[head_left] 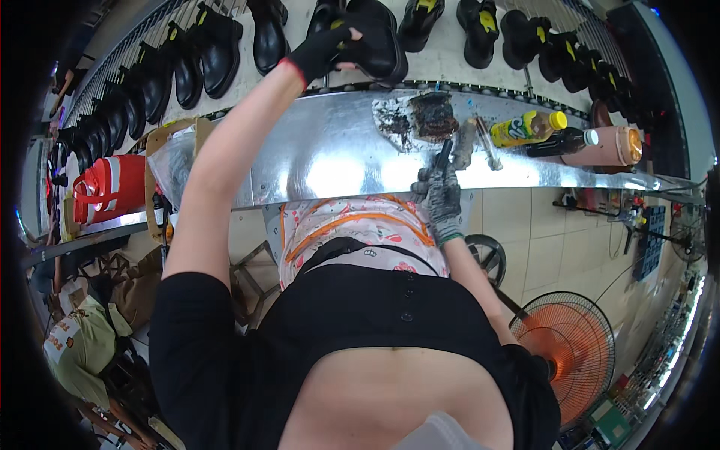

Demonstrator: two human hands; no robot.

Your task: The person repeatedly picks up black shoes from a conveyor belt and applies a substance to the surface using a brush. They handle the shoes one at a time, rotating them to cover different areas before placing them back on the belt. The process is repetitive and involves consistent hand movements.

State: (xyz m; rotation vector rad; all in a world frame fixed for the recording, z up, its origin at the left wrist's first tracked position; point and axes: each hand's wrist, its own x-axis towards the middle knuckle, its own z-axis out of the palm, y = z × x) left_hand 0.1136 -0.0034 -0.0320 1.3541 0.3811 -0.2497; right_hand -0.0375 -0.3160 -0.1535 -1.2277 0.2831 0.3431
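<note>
One arm (217, 159) outstretched, left hand (321, 54) grips a shoe (380, 43); right hand (441, 193), a dark handle (444, 153).

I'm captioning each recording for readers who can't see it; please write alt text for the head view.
A person's black-gloved left hand is on a black boot beside more boots, while the grey-gloved right hand holds a slim dark tool at a metal bench. On the bench lie a blackened pad and some bottles.
</note>
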